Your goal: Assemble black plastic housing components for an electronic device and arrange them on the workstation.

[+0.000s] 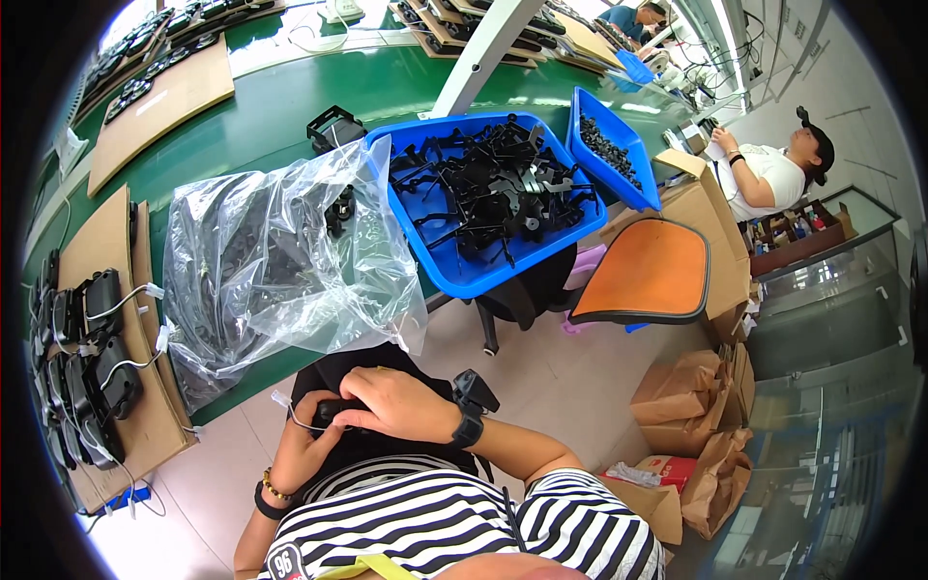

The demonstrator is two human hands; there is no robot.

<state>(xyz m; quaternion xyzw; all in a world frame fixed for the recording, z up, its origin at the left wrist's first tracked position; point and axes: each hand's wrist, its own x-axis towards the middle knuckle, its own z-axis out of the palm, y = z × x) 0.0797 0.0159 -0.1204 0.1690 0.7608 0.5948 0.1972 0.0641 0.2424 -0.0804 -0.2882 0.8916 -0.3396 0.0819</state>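
Both hands are close together above my lap, at the near edge of the green bench. A small black plastic part sits between them, mostly covered by my fingers. From it a thin white cable with a white connector sticks out to the left. My left hand is closed round the part from the left side. Across its top, my right hand is closed, thumb and fingers pressed on the part. Just beyond my hands lies a clear plastic bag with dark pieces inside.
A blue bin of black parts stands ahead, a smaller blue bin to its right. Cardboard at left carries several black units with white cables. An orange-seated chair, cartons and paper bags stand right. Two people work farther off.
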